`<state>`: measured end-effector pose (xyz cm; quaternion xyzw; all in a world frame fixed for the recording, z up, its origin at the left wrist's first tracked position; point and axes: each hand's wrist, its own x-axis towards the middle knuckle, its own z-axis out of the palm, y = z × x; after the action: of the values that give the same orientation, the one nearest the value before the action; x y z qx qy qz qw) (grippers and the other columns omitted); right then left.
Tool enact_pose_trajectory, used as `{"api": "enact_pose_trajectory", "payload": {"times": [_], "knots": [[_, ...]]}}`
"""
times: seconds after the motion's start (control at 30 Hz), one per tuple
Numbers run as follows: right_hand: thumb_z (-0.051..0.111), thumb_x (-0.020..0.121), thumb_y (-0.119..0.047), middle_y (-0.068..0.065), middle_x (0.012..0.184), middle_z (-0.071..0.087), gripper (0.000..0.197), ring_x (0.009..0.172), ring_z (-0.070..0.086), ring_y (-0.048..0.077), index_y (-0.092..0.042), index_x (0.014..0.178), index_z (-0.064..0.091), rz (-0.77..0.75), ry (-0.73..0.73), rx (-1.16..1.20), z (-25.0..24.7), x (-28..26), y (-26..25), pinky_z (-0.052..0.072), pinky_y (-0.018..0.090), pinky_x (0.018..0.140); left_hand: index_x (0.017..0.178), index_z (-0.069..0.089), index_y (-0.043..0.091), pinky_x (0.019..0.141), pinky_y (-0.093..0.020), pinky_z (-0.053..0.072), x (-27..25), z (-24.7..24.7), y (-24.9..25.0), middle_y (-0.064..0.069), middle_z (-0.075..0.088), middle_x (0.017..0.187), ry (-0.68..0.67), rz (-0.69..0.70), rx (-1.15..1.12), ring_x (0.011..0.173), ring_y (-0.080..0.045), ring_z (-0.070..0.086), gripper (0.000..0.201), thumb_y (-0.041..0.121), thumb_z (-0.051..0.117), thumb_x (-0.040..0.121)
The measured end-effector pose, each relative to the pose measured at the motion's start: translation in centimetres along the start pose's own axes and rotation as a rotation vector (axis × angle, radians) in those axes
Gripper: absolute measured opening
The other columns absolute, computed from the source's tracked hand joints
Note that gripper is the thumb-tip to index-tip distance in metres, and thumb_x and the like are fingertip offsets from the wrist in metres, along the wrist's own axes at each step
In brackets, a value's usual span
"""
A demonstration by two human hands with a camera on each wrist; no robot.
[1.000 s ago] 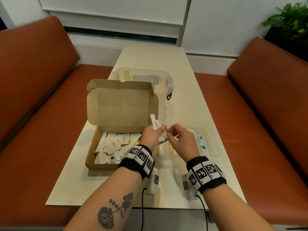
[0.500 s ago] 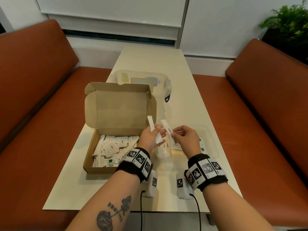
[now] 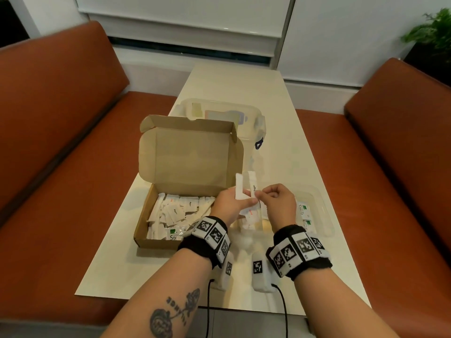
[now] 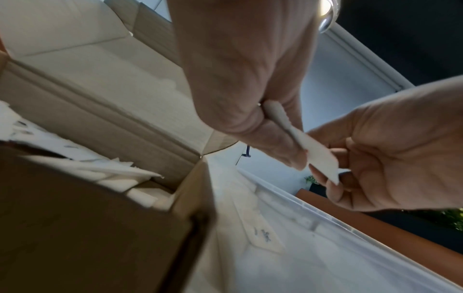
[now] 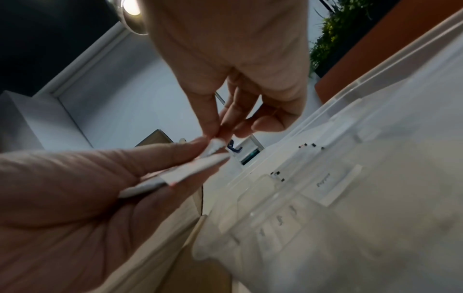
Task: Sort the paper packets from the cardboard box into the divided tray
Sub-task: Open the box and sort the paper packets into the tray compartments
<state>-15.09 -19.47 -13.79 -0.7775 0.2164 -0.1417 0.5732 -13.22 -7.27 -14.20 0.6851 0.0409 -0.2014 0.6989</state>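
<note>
The open cardboard box (image 3: 156, 215) sits at the table's left with several white paper packets (image 3: 175, 213) inside. My left hand (image 3: 246, 203) hovers over the divided clear tray (image 3: 324, 215) and grips a white stick packet (image 3: 240, 189) upright. Close beside it, my right hand (image 3: 262, 194) pinches a stick packet marked Sugar (image 3: 253, 185) between thumb and forefinger. In the left wrist view the left hand (image 4: 298, 150) holds a packet (image 4: 318, 158) whose end touches the right hand's fingers (image 4: 325, 184). The right hand (image 5: 216, 136) shows pinching a packet tip (image 5: 215, 145). Green-marked packets (image 3: 303, 211) lie in the tray's right compartment.
A clear lidded plastic container (image 3: 219, 113) stands behind the cardboard box's raised lid (image 3: 190, 157). Orange benches (image 3: 61, 142) run along both long sides of the narrow table (image 3: 280, 106). A plant (image 3: 434, 32) stands at the far right.
The right hand has drawn a stick packet away from the left hand's bunch and now holds it upright right beside it. Both hands stay over the tray's left part.
</note>
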Motion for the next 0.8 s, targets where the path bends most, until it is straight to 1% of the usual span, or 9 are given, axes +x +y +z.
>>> {"api": "enact_pose_trajectory", "payload": {"times": [0.1, 0.17, 0.23, 0.33, 0.4, 0.5, 0.6, 0.7, 0.8], "knots": [[0.073, 0.076, -0.013, -0.003, 0.065, 0.058, 0.015, 0.066, 0.056, 0.013, -0.014, 0.077, 0.058, -0.030, -0.023, -0.060, 0.0, -0.1, -0.2, 0.044, 0.025, 0.066, 0.104, 0.064, 0.005, 0.077, -0.035, 0.055, 0.0, -0.1, 0.1, -0.013, 0.069, 0.098, 0.001, 0.010, 0.031, 0.091, -0.024, 0.067, 0.026, 0.010, 0.074, 0.080], [0.071, 0.080, -0.018, -0.006, 0.084, 0.062, 0.017, 0.079, 0.057, 0.012, -0.016, 0.092, 0.059, -0.100, -0.053, -0.151, -0.4, 0.1, -0.7, 0.044, 0.025, 0.072, 0.095, 0.063, 0.011, 0.066, -0.026, 0.054, 0.1, -0.4, 0.3, -0.007, 0.068, 0.091, -0.035, 0.017, 0.072, 0.082, -0.018, 0.066, 0.016, 0.009, 0.072, 0.081], [0.068, 0.083, -0.022, -0.011, 0.105, 0.055, 0.037, 0.091, 0.055, 0.012, -0.020, 0.117, 0.054, -0.173, -0.132, -0.259, -0.9, 0.8, -1.5, 0.042, 0.024, 0.077, 0.089, 0.062, 0.016, 0.063, -0.023, 0.052, 0.2, -0.6, 0.6, -0.005, 0.068, 0.089, -0.091, 0.014, 0.132, 0.082, -0.017, 0.066, 0.015, 0.008, 0.072, 0.081], [0.068, 0.085, -0.021, -0.005, 0.108, 0.054, 0.059, 0.093, 0.058, 0.016, -0.021, 0.137, 0.041, -0.111, -0.265, -0.279, -1.7, 2.4, -2.9, 0.047, 0.027, 0.079, 0.086, 0.062, 0.019, 0.060, -0.022, 0.052, 0.3, -0.4, 0.8, 0.001, 0.067, 0.084, -0.149, -0.001, 0.227, 0.079, -0.014, 0.066, 0.016, 0.010, 0.074, 0.080], [0.067, 0.084, -0.010, 0.004, 0.094, 0.062, 0.054, 0.082, 0.062, 0.017, -0.013, 0.133, 0.046, -0.032, -0.293, -0.192, -2.2, 3.1, -3.1, 0.053, 0.026, 0.072, 0.083, 0.063, 0.022, 0.058, -0.020, 0.051, 0.5, -0.2, 0.7, 0.004, 0.067, 0.082, -0.149, -0.011, 0.213, 0.075, -0.010, 0.065, 0.017, 0.010, 0.074, 0.080], [0.064, 0.081, 0.005, 0.007, 0.075, 0.064, 0.040, 0.063, 0.061, 0.016, -0.004, 0.119, 0.056, 0.013, -0.270, -0.051, -2.6, 3.2, -2.9, 0.052, 0.024, 0.057, 0.087, 0.066, 0.018, 0.071, -0.029, 0.055, 0.9, -0.2, 0.3, -0.003, 0.069, 0.091, -0.069, -0.018, 0.099, 0.087, -0.020, 0.066, 0.015, 0.007, 0.073, 0.080], [0.059, 0.080, 0.010, 0.009, 0.072, 0.059, 0.040, 0.060, 0.060, 0.019, -0.007, 0.116, 0.059, 0.040, -0.270, 0.029, -2.9, 3.0, -2.3, 0.052, 0.026, 0.054, 0.087, 0.068, 0.016, 0.066, -0.027, 0.053, 1.3, -0.4, -0.2, -0.005, 0.068, 0.093, 0.007, -0.029, 0.013, 0.084, -0.020, 0.065, 0.014, 0.004, 0.072, 0.080], [0.052, 0.080, 0.011, 0.014, 0.075, 0.055, 0.038, 0.061, 0.058, 0.019, -0.013, 0.108, 0.064, 0.061, -0.288, 0.076, -3.3, 2.7, -1.8, 0.053, 0.025, 0.056, 0.083, 0.068, 0.016, 0.077, -0.034, 0.055, 1.5, -0.4, -0.2, -0.011, 0.068, 0.094, 0.040, -0.014, -0.053, 0.087, -0.024, 0.065, 0.014, 0.003, 0.072, 0.080], [0.050, 0.079, 0.010, 0.012, 0.069, 0.057, 0.025, 0.057, 0.057, 0.019, -0.006, 0.087, 0.067, 0.109, -0.317, 0.138, -3.7, 2.3, -1.5, 0.054, 0.025, 0.058, 0.085, 0.068, 0.015, 0.081, -0.036, 0.055, 1.8, -0.3, -0.3, -0.012, 0.068, 0.093, 0.079, 0.005, -0.110, 0.086, -0.024, 0.065, 0.014, 0.004, 0.074, 0.079]]}}
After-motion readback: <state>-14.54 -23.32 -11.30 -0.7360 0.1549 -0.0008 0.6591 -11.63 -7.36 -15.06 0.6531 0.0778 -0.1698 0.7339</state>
